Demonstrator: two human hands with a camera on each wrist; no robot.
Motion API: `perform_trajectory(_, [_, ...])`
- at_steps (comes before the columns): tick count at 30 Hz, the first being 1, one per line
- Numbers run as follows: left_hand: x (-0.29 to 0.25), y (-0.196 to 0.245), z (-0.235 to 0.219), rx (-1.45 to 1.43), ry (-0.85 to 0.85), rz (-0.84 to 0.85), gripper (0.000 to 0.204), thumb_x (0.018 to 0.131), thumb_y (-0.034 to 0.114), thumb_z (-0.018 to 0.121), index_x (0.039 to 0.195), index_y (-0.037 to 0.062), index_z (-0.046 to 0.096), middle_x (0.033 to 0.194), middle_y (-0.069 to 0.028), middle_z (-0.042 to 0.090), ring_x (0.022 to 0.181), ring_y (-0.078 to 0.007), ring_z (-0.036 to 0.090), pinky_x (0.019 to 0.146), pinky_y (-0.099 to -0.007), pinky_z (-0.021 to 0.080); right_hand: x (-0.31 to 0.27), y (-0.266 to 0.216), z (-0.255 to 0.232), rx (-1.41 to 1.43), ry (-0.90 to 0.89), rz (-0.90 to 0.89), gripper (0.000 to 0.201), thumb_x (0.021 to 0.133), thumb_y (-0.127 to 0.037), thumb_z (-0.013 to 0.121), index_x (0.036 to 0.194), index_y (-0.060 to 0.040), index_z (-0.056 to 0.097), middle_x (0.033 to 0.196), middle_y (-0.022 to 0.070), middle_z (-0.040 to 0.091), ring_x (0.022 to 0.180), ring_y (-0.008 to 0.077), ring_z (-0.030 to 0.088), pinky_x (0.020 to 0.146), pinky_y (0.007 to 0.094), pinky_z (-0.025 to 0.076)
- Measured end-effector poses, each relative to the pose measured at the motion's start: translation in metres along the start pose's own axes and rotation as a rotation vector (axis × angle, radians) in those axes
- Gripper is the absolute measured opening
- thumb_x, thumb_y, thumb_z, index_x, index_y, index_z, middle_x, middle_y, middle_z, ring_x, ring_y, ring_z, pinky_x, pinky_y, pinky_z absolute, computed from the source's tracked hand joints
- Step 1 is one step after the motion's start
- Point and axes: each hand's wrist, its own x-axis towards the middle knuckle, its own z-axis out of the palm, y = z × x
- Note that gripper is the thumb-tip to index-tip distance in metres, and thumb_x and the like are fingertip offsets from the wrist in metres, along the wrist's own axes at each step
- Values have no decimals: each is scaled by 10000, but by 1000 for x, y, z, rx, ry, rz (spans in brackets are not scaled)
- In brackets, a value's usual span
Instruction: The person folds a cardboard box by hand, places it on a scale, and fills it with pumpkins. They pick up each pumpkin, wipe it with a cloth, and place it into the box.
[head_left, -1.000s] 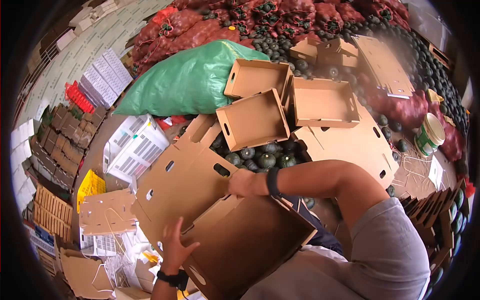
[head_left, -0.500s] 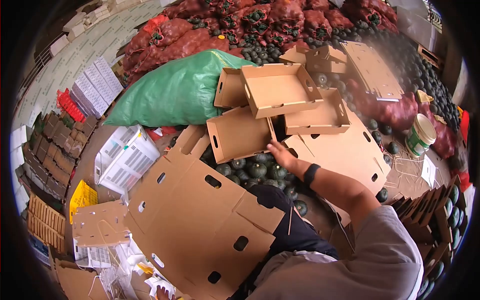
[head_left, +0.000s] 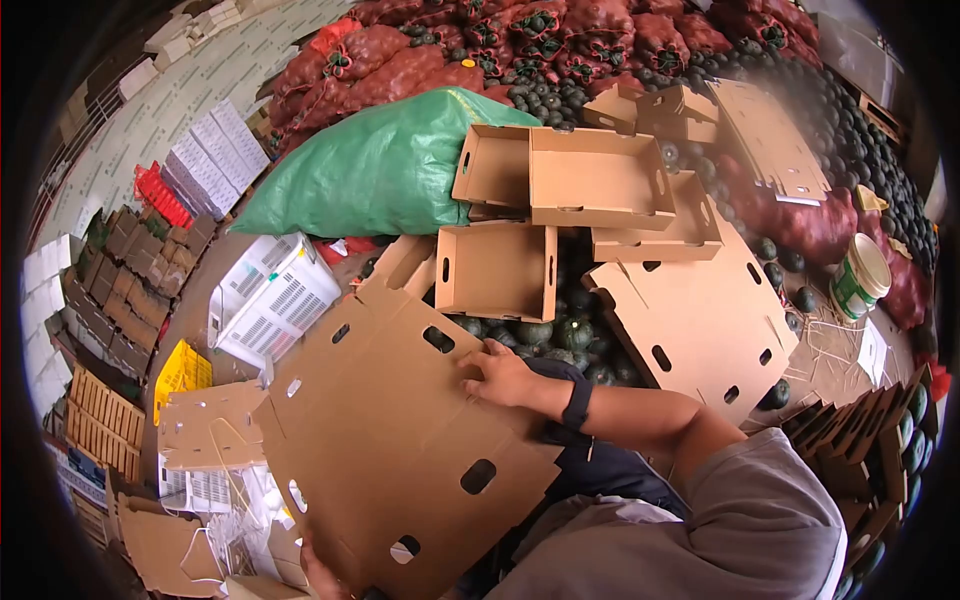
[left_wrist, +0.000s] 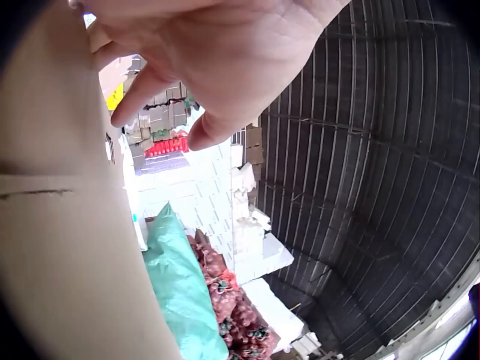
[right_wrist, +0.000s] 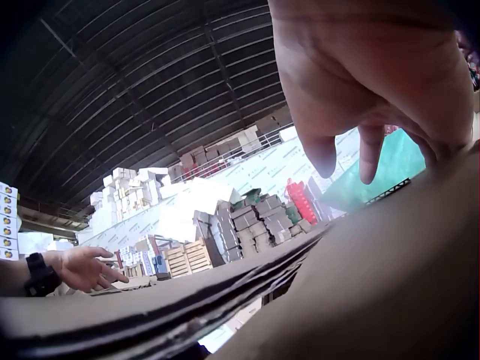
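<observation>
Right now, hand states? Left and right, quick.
Left hand: at the lower edge of the flat cardboard sheet; grip cannot be told.
Right hand: open, fingers resting on the cardboard sheet near its top edge.

Assembled open cardboard trays point(head_left: 598, 178): four clear, stacked at 12 o'clock; more folded ones behind at 1 o'clock, number unclear.
Flat unfolded carton blanks: two large, one point(head_left: 400, 430) at centre, one point(head_left: 700, 320) at 3 o'clock; third point(head_left: 765, 135) at 1 o'clock.
Green sack point(head_left: 375, 170): one, 11 o'clock.
White plastic crate point(head_left: 272, 297): one, 9 o'clock.
Bucket point(head_left: 862, 272): one, 3 o'clock.
Red mesh bags point(head_left: 560, 35): many, uncounted.
Dark green squashes point(head_left: 560, 335): too many to count.
Hands: two, right hand point(head_left: 503, 376), left hand point(head_left: 322, 575).
</observation>
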Motion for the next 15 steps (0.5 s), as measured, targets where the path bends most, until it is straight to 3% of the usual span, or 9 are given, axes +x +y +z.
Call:
perform_trajectory(3, [-10, -2, 1, 68, 86, 65, 504, 926, 421, 472, 1238, 33, 552, 1178, -94, 593, 1081, -216, 569, 888, -347, 463, -9, -8, -11, -61, -93, 130, 496, 800, -396, 639, 1252, -207, 558, 1373, 361, 325, 1325, 472, 289, 1081, 459, 310])
perform_trajectory(6, [-12, -3, -1, 162, 110, 62, 474, 924, 389, 456, 1222, 32, 549, 1166, -99, 593, 1060, -235, 571, 873, -356, 479, -10, -4, -14, 31, 44, 74, 383, 799, -335, 654, 1137, -158, 620, 1298, 267, 460, 1310, 407, 335, 1056, 442, 347])
perform_trajectory(9, [-16, -7, -14, -267, 196, -3, 448, 919, 375, 449, 1189, 33, 552, 1148, -108, 590, 1057, -253, 565, 897, -364, 465, -17, -6, -20, 166, 209, 4, 278, 816, -250, 650, 1071, -139, 632, 1214, 195, 536, 1294, 365, 361, 1016, 418, 392])
perform_trajectory(11, [-37, 7, -2, -261, 219, 80, 442, 919, 380, 444, 1169, 31, 552, 1139, -103, 589, 1064, -251, 559, 911, -363, 452, -25, -9, -27, 164, 230, -56, 324, 788, -313, 642, 1090, -197, 627, 1311, 280, 432, 1268, 411, 390, 1032, 445, 373])
perform_trajectory(15, [-61, 28, 22, -478, 106, 175, 441, 926, 373, 426, 1164, 21, 545, 1157, -102, 579, 1089, -252, 542, 954, -375, 419, -35, -20, -46, 365, 226, -201, 283, 801, -191, 654, 1078, -149, 614, 1239, 244, 464, 1239, 356, 408, 976, 380, 408])
